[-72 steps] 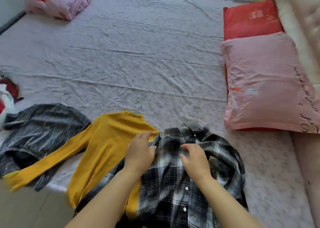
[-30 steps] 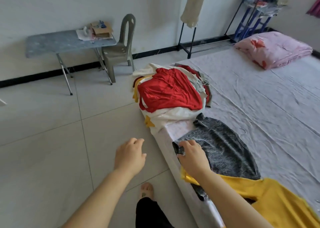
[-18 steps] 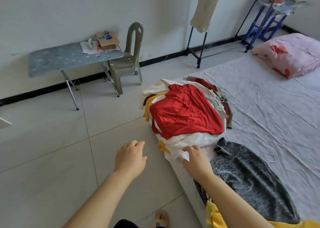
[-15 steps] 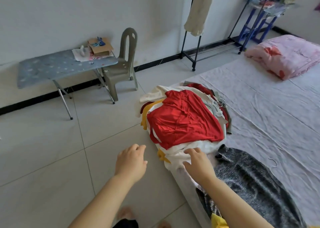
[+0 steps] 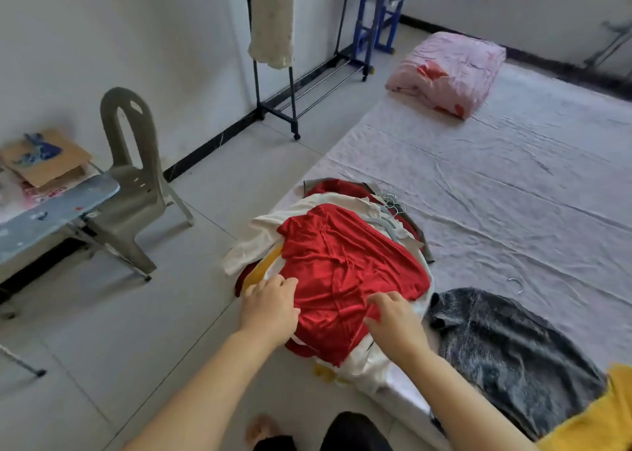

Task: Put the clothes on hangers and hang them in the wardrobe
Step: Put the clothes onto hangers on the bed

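A red garment point(image 5: 342, 262) tops a pile of clothes point(image 5: 260, 238) at the near left corner of the bed point(image 5: 513, 177). My left hand point(image 5: 270, 308) rests with its fingers on the red garment's left edge. My right hand point(image 5: 393, 320) has its fingers curled into the red cloth near its lower right edge. Several wire hangers point(image 5: 393, 201) lie behind the pile. To the right lies a grey sweater point(image 5: 506, 348) with a hanger hook point(image 5: 514, 283) showing, and a yellow sweater point(image 5: 602, 416) at the frame's corner. A black clothes rack point(image 5: 273, 74) holding a cream garment point(image 5: 272, 16) stands by the wall.
A grey plastic chair point(image 5: 133, 177) and a folding table point(image 5: 51, 207) with a cardboard box stand at the left on the tiled floor. A folded pink quilt point(image 5: 448, 71) lies at the bed's far end. A blue rack point(image 5: 376, 16) stands behind it.
I turned left from the plaid shirt and yellow sweater toward the clothes pile. Both hands moved forward and now touch the red garment; half a second ago the left one hovered over the floor.
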Demonstrator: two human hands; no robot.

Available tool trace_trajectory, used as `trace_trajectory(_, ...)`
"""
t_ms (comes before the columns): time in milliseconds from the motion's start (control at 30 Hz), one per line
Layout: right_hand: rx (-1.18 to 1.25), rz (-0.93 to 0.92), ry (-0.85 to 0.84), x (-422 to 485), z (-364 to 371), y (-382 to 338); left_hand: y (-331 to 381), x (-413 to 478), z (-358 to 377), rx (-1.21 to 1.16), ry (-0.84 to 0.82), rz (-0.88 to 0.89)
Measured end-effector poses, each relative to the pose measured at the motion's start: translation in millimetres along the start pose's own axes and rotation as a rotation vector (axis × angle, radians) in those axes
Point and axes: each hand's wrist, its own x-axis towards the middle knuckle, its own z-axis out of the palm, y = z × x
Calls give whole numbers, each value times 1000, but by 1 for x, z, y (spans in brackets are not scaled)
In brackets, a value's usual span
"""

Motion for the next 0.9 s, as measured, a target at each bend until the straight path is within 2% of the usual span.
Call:
trace_trajectory(233,39,190,-1,50,-10,17,6,78,1,-6,-86,142)
trace_trajectory(633,37,288,-136,246,-10,90,36,226,27,16,-206,117)
trace_trajectory(900,40,375,-165,349,18,138,58,310,62,58,-292,161)
